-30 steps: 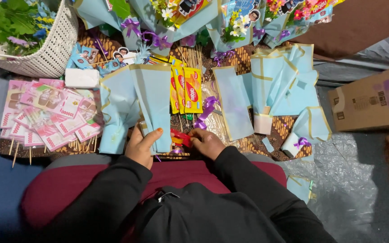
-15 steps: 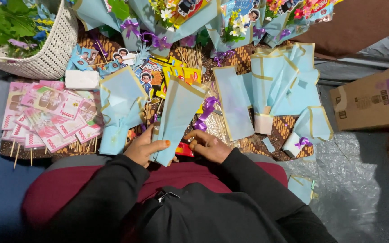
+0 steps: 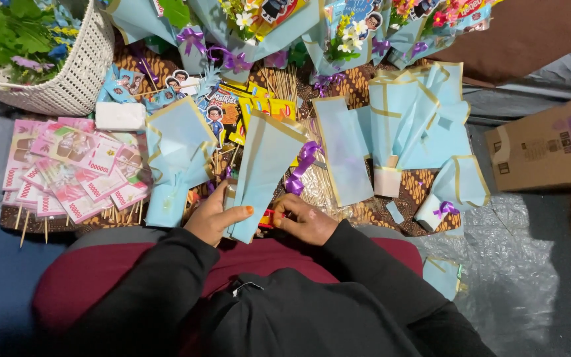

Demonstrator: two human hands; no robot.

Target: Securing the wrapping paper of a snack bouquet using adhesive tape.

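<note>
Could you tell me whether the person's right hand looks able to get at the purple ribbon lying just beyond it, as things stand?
Probably yes. The right hand rests just below the purple ribbon, with only clear wrap between them. But its fingers are pinching a small red thing, so it would likely need to let that go first.

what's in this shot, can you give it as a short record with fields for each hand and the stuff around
left hand: grips the lower end of a folded light blue wrapping sheet, thumb across it
right hand: beside the sheet's base, fingers on a small red item, too hidden to identify
left of the hands: pile of pink banknotes on sticks
far left: white woven basket with greenery
top: wrapped bouquets in a row
near the sheet: purple ribbon
right: cardboard box
</note>
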